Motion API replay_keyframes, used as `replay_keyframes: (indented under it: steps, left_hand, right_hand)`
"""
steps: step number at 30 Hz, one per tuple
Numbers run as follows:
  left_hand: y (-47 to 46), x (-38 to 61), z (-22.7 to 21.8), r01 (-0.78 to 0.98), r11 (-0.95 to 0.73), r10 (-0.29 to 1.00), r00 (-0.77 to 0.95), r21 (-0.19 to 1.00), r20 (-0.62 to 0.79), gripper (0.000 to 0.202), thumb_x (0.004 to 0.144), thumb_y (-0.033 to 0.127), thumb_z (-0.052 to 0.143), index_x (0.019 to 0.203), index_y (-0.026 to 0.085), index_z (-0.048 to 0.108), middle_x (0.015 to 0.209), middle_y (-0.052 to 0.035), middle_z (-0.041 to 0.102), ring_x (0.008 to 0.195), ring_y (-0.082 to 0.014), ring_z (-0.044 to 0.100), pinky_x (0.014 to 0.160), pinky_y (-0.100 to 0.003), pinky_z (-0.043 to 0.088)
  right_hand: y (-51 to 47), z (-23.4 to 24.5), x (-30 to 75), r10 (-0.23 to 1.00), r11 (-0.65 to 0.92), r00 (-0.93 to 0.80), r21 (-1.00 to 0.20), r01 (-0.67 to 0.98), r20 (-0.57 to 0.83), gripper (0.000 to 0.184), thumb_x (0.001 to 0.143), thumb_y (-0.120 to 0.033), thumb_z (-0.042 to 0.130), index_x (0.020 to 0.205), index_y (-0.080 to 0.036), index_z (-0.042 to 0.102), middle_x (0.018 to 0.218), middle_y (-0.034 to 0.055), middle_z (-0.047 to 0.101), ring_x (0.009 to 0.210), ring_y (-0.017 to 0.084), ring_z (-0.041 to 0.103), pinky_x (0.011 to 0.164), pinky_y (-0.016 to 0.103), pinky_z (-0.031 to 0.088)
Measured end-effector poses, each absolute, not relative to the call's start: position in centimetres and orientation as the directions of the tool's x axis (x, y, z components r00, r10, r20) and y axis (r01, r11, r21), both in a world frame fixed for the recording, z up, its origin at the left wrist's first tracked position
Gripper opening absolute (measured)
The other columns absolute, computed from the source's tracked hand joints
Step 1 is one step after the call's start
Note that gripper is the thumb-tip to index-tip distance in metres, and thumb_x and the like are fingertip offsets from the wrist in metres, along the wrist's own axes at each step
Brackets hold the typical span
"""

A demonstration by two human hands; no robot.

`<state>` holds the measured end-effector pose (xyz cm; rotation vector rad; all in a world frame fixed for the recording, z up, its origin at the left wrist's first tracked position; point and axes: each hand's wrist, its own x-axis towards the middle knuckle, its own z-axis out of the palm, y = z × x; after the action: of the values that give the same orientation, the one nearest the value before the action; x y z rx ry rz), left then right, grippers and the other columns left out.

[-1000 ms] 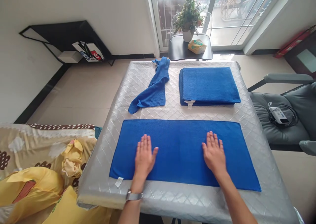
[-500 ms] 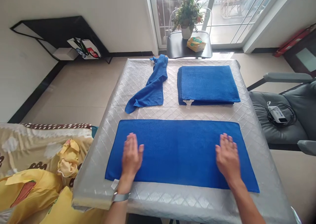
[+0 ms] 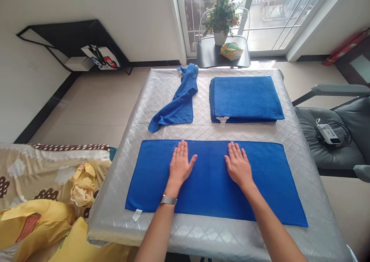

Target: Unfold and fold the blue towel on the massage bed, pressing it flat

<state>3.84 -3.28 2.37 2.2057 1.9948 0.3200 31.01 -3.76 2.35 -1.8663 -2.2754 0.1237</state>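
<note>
A blue towel (image 3: 209, 188) lies spread out flat across the near part of the table, with a white tag at its near left corner. My left hand (image 3: 180, 162) rests flat on it, left of the middle, fingers stretched out. On the right of the middle, my right hand (image 3: 238, 163) also lies flat, its thumb pointing inward. Neither hand grips anything. Behind the towel on the right sits a stack of folded blue towels (image 3: 247, 98). A crumpled blue towel (image 3: 179, 104) lies loosely to the left of that stack.
The table has a silver quilted cover (image 3: 115, 185). Beyond its far edge stands a black chair (image 3: 208, 54) with a flowerpot (image 3: 220, 36) and a yellow tissue pack (image 3: 231, 51). A grey armchair (image 3: 306, 138) holding a power strip (image 3: 328, 134) is at right; bedding (image 3: 58, 165) at left.
Both hands have moved inward across the spread towel, closer to each other and slightly farther from me. The towels have stayed in place; the view has shifted slightly.
</note>
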Motion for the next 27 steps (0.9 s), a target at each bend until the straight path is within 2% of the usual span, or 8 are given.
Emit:
replay_keyframes:
  steps: [7,12,14,17,20,23,25,27]
  left_hand:
    - [-3.6,-10.7,1.9,0.966,0.15,0.988,-0.153,0.213,-0.002,0.083,0.102,0.063,0.021,0.161,0.004,0.022,0.168,-0.0219,0.022,0.158,-0.0322,0.019,0.128,-0.055,0.018]
    - [-4.1,-16.3,1.8,0.951,0.177,0.984,-0.171,0.252,-0.046,0.082,0.103,0.059,0.017,0.161,0.001,0.022,0.168,-0.0221,0.024,0.157,-0.0315,0.022,0.128,-0.053,0.016]
    - [-4.0,-16.0,2.1,0.952,0.164,0.986,-0.167,0.258,-0.01,0.081,0.103,0.058,0.017,0.16,0.001,0.024,0.167,-0.0227,0.025,0.157,-0.0316,0.022,0.128,-0.053,0.017]
    - [-3.7,-12.7,3.2,0.951,0.135,0.976,-0.176,0.278,0.126,0.076,0.104,0.055,0.022,0.16,0.004,0.025,0.168,-0.0216,0.026,0.157,-0.0307,0.022,0.128,-0.053,0.019]
    - [-3.3,-6.0,4.4,0.951,0.011,0.977,-0.076,0.309,0.198,0.069,0.106,0.049,0.026,0.159,0.006,0.03,0.165,-0.0197,0.034,0.156,-0.0279,0.026,0.129,-0.049,0.022]
    - [-3.0,2.3,5.0,0.922,-0.201,0.977,0.161,0.331,0.143,0.064,0.106,0.047,0.029,0.161,0.015,0.029,0.162,-0.0129,0.043,0.154,-0.0242,0.032,0.128,-0.046,0.027]
    - [-2.9,7.1,4.9,0.888,-0.319,0.948,0.297,0.331,0.116,0.064,0.106,0.046,0.029,0.163,0.017,0.025,0.164,-0.0108,0.04,0.155,-0.023,0.029,0.128,-0.044,0.027]
    - [-2.8,10.1,4.4,0.877,-0.361,0.932,0.349,0.318,0.095,0.065,0.107,0.045,0.027,0.163,0.015,0.022,0.166,-0.0111,0.035,0.156,-0.023,0.026,0.128,-0.044,0.027]
  right_hand:
    - [-5.0,1.7,44.3,0.995,-0.063,0.071,-0.103,0.993,0.076,0.066,0.106,-0.038,0.023,0.164,-0.007,0.016,0.165,0.0209,0.032,0.155,0.03,0.027,0.125,0.053,0.024]
    - [-4.8,2.2,48.0,0.993,-0.103,0.109,-0.113,0.988,0.047,0.067,0.106,-0.042,0.021,0.162,-0.005,0.024,0.164,0.022,0.035,0.153,0.03,0.03,0.124,0.052,0.027]
    - [-4.6,2.7,47.8,0.993,-0.103,0.109,-0.104,0.989,0.054,0.066,0.106,-0.042,0.022,0.16,-0.004,0.028,0.162,0.023,0.038,0.152,0.032,0.033,0.124,0.053,0.027]
    - [-4.6,3.8,45.3,0.983,-0.124,0.135,-0.095,0.988,0.121,0.064,0.106,-0.038,0.023,0.161,-0.004,0.027,0.161,0.0235,0.04,0.152,0.034,0.034,0.124,0.057,0.026]
    - [-4.9,4.8,39.6,0.985,-0.02,0.04,-0.119,0.993,0.166,0.063,0.105,-0.033,0.027,0.163,-0.006,0.023,0.163,0.0214,0.038,0.155,0.032,0.028,0.124,0.056,0.025]
    - [-5.0,5.0,32.0,0.97,0.228,-0.205,-0.184,0.956,0.134,0.062,0.105,-0.029,0.031,0.164,-0.011,0.022,0.164,0.0143,0.038,0.155,0.026,0.027,0.127,0.049,0.022]
    - [-4.7,4.6,27.6,0.95,0.311,-0.291,-0.235,0.921,0.116,0.061,0.105,-0.026,0.031,0.164,-0.011,0.022,0.165,0.0118,0.035,0.156,0.024,0.024,0.128,0.047,0.019]
    - [-4.2,3.9,24.9,0.945,0.328,-0.314,-0.273,0.904,0.095,0.061,0.104,-0.023,0.031,0.163,-0.01,0.024,0.166,0.0107,0.033,0.157,0.024,0.023,0.128,0.047,0.019]
